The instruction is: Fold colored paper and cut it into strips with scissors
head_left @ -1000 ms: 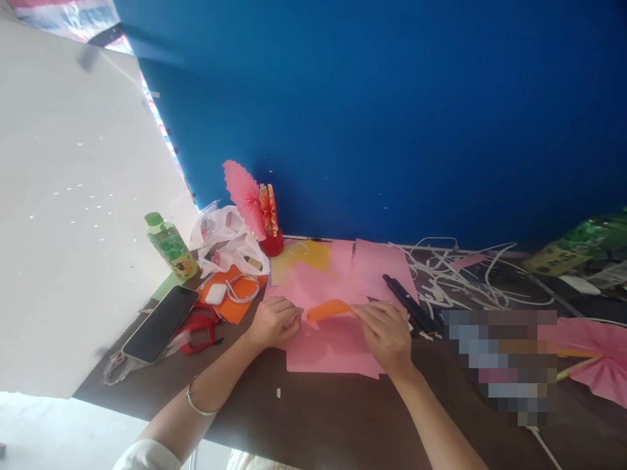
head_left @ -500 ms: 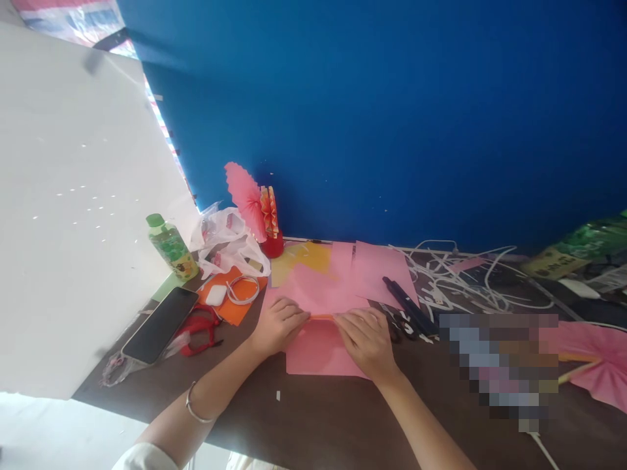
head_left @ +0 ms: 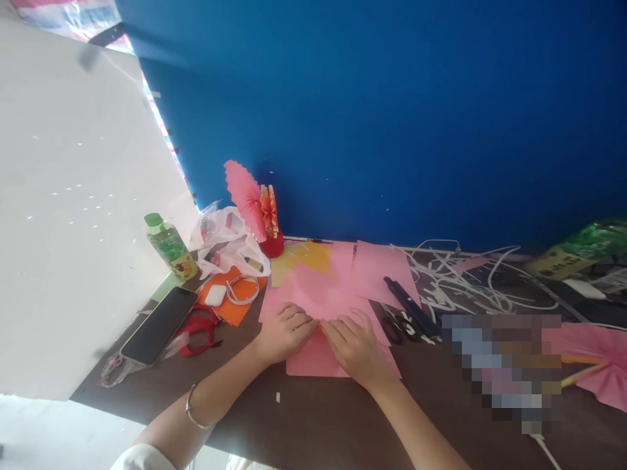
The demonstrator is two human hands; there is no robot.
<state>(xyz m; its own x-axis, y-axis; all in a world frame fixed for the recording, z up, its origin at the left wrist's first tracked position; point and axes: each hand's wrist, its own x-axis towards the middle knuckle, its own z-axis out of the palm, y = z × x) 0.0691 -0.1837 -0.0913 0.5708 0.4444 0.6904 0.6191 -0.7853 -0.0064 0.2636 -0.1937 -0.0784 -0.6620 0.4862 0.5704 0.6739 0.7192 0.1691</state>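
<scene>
Brought both hands closer together since the earlier frame, covering all but a sliver of the orange strip [head_left: 321,322]. Laid the phone [head_left: 159,325] flat at the left of the tabletop [head_left: 245,418], apparently within reach but clear of the paper. Stood the green-capped bottle [head_left: 171,248] behind it, near the white panel, perhaps to avoid knocks. Heaped the plastic bags [head_left: 238,251] beyond the orange sheet [head_left: 238,310], and rested the white case [head_left: 215,296] and the coiled cable [head_left: 243,301] on that sheet. Propped the pleated pink fan [head_left: 247,199] up at the back, likely to spare its folds.

Curled the left hand [head_left: 284,333] closed, pinching the strip from its left side. Held that strip low over the pink sheets [head_left: 321,359], at the middle, probably for backing from a flat surface. Pinched it from the other side with the fingertips of the right hand [head_left: 357,349], otherwise stretched fairly flat, seemingly to keep it taut or aligned; could not tell how the thumbs bore on it.

Left the dark scissors [head_left: 404,326] just beside the right hand, handy for picking up, next to the black tool [head_left: 411,307]. Bunched the white cables [head_left: 470,287] farther right, presumably away from the working spot.
</scene>
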